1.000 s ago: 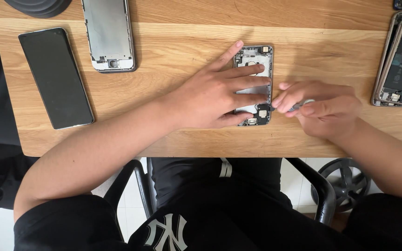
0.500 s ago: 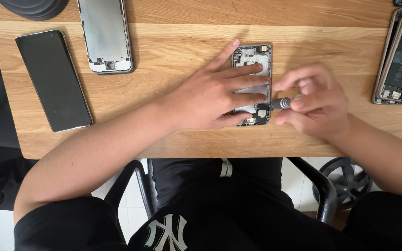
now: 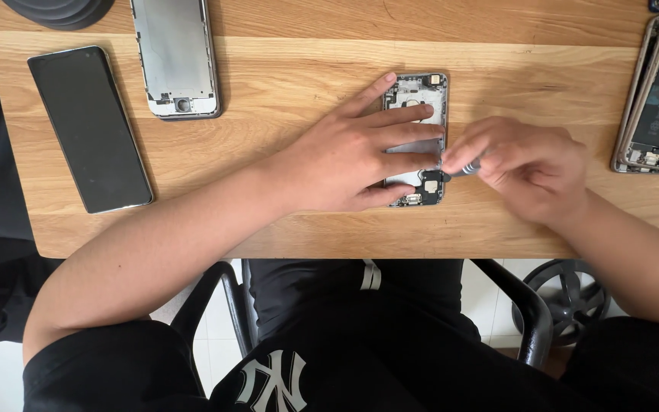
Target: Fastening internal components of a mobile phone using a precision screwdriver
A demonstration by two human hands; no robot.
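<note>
Pale oak-grained wood makes up the surface (image 3: 284, 91), which fills the upper half of the frame. At its left lies a dark phone (image 3: 89, 128) with its black screen up; just right of it, at the top, a bare silver phone frame (image 3: 175, 57) lies stripped. At the far right edge another opened phone (image 3: 657, 95) shows its battery and boards. Centre right lies the opened phone body (image 3: 419, 141) being worked on, its back shell already without a screen, with small parts and a board still seated inside at the lower end; as a shell it holds only those. The left hand (image 3: 360, 156) lies flat and spread across it, fingers pressing it down, gripping nothing. The right hand (image 3: 524, 164), just beside the shell's right edge, is curled around a small grey screwdriver (image 3: 463, 169) whose tip meets the lower right corner. Judging by this, stripping is partly done, with inner parts left.
</note>
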